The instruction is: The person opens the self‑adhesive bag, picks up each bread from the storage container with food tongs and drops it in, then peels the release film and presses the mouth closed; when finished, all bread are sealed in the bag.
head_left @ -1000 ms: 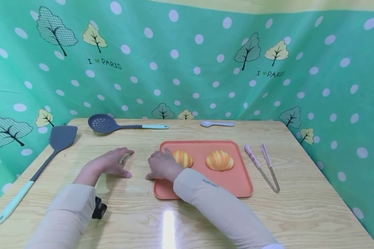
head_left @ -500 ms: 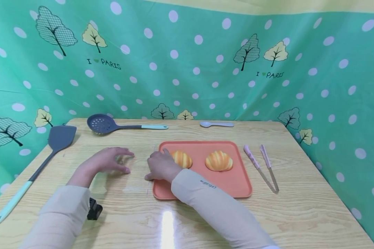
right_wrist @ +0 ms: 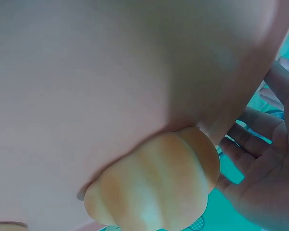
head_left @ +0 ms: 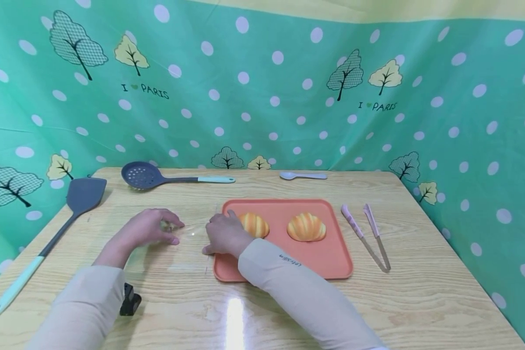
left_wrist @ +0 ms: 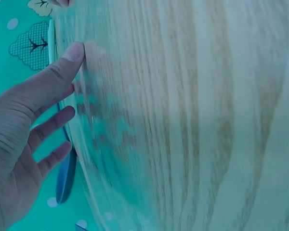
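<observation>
The pink tray [head_left: 325, 255] lies on the worktop [head_left: 437, 301], bearing a left roll [head_left: 256, 226] and a right roll [head_left: 306, 227]. The right hand [head_left: 227, 234] reaches to the tray's left rim, fingers extended; whether they touch it I cannot tell. The left hand [head_left: 146, 228] is left of the tray, apart from it, fingers parted from the thumb, holding nothing. Tongs [head_left: 372, 221] lie right of the tray.

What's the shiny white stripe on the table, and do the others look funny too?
Head view: white glare on the table, probably a light's reflection. Left wrist view: green reflections beside the left hand, and the table's edge looks bent, maybe by the lens. Right wrist view: a soft dark shadow on the tray near the bread.
</observation>
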Available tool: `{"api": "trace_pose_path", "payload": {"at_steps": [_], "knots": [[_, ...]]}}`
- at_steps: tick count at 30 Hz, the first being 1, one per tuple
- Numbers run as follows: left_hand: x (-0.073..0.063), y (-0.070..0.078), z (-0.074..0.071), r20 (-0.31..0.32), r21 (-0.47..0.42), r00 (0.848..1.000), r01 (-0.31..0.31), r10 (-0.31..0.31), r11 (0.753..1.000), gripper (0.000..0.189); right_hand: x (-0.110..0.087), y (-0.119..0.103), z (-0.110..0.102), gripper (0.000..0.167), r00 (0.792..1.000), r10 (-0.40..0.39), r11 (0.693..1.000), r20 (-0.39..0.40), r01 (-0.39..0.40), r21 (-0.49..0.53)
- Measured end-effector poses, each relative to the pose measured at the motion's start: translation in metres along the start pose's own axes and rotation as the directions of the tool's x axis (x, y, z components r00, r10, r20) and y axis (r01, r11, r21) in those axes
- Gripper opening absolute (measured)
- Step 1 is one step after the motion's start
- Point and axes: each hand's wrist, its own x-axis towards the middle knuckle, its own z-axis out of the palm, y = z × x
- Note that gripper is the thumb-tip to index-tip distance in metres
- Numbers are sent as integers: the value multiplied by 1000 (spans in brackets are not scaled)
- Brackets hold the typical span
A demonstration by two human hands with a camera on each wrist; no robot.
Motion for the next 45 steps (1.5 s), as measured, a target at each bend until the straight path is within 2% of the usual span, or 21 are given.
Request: {"api": "trace_pose_path", "payload": {"at_steps": [6,13,20,27,35,45], "knots": [[-1,1,-1,-17,-30,1000,8,-8,1000,28,0,0,0,39,1000,-5,1000,0,5,7],[-2,-1,-3,-12,-24,1000,20,-21,1000,15,0,0,0,48,1000,4,1000,16,-4,8],[-3,1,-7,-26,-43,999,24,-25,999,8,1,-1,1,47,1000,10,1000,13,-10,7],[-5,2,-14,-39,-94,998,48,-52,994,12,1,-1,0,49,1000,10,1000,23,-10,5],[-8,1,-19,-100,-115,994,25,-37,993,14,-2,-1,-1,54,999,12,1000,32,-12,-2],[-9,2,-22,-103,-176,991,69,-88,982,13,-2,0,2,58,999,17,1000,40,-18,17]]}}
